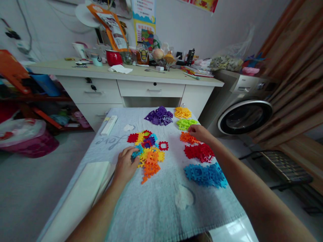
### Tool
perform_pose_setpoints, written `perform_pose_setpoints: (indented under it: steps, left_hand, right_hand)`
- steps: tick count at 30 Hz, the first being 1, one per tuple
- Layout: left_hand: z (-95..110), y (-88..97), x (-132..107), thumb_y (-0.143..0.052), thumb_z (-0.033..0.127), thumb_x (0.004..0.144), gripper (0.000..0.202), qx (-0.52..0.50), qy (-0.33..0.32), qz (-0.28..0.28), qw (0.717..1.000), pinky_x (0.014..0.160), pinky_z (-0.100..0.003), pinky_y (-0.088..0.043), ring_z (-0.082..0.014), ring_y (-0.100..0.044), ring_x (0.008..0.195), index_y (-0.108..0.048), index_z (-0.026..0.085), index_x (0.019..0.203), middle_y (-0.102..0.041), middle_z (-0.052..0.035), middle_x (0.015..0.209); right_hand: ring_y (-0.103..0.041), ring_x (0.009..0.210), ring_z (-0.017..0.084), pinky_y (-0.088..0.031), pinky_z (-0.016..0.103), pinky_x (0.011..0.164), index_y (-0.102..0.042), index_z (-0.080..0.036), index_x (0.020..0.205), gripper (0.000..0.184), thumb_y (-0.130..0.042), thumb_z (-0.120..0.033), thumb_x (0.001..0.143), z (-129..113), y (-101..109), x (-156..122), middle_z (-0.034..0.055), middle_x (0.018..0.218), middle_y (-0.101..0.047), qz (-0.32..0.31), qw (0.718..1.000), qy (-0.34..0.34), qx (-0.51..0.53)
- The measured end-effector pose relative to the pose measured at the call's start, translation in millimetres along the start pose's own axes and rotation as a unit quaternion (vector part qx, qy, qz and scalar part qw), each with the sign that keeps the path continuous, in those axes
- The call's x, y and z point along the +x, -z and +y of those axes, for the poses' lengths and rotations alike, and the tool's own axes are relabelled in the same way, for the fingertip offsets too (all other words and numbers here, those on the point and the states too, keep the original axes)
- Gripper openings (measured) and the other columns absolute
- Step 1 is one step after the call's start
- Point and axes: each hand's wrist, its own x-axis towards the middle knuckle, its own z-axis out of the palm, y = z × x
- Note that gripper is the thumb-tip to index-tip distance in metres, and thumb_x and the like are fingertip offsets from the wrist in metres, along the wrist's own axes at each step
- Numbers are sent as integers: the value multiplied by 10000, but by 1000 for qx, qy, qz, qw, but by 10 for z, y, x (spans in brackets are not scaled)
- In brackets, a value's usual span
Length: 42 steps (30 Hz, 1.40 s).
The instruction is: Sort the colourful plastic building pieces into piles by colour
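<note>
Left hand loosely curled at near-left edge of mixed pile, mid surface; fingertips on blue piece, grip unclear. Right hand fingers bent down onto orange pile, right side; cannot tell if holding anything. Green pile beyond, red pile nearer. Towel covers surface.

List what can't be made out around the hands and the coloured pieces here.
Head view: whether the left hand pinches a piece of the mixed pile; its own fingers cover the contact.
Head view: whether the right hand grips anything from the orange pile; the hand hides that side.
Head view: print on the white box; too small.
Head view: near end of the towel; cut off by the bottom edge.
</note>
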Motion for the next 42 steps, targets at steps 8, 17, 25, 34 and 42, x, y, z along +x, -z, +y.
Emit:
perform_pose_setpoints:
  steps: [8, 17, 25, 34, 42]
  left_hand:
    - [22, 14, 7, -536, 274, 794, 268, -7, -1, -1, 1000, 978, -451, -449, -259, -570, 1087, -641, 204, 1030, -621, -89, 1127]
    - [16, 1, -5, -526, 275, 809, 264, 0, 2, 0, 1000, 1011, -454, -426, -255, -553, 1108, -639, 202, 1037, -610, -88, 1152]
    - [29, 13, -8, -527, 267, 811, 266, 3, -4, 5, 1000, 1013, -449, -422, -253, -554, 1111, -638, 192, 1040, -615, -91, 1144]
    - [22, 7, -12, -525, 271, 805, 264, 9, 1, 4, 1000, 1013, -448, -426, -256, -560, 1105, -638, 203, 1033, -613, -89, 1144]
    - [25, 11, -5, -535, 293, 802, 265, 3, -2, 0, 1000, 998, -448, -443, -257, -568, 1089, -643, 204, 1027, -616, -88, 1123]
  right_hand:
    - [-597, 814, 161, -370, 226, 675, -690, -167, 966, 238, -517, -108, 813, -285, -252, 128, 76, 924, -714, -21, 986, -15, -166]
    - [-596, 1031, 260, -402, 327, 863, -706, -171, 1066, 288, -525, -132, 845, -530, -220, -9, 133, 1114, -694, 7, 970, 1, -245]
    - [-567, 1067, 260, -378, 345, 913, -631, -162, 1182, 358, -482, -113, 860, -1063, -777, -270, 125, 1176, -665, -87, 977, 69, -184]
    - [-582, 1047, 249, -389, 334, 889, -644, -151, 1116, 361, -404, -47, 867, -1083, -1025, -371, 137, 1156, -652, -61, 981, 50, -175]
    - [-624, 977, 207, -415, 265, 822, -690, -145, 1001, 304, -393, -139, 934, -957, -759, -525, 137, 1046, -675, -18, 992, 13, -123]
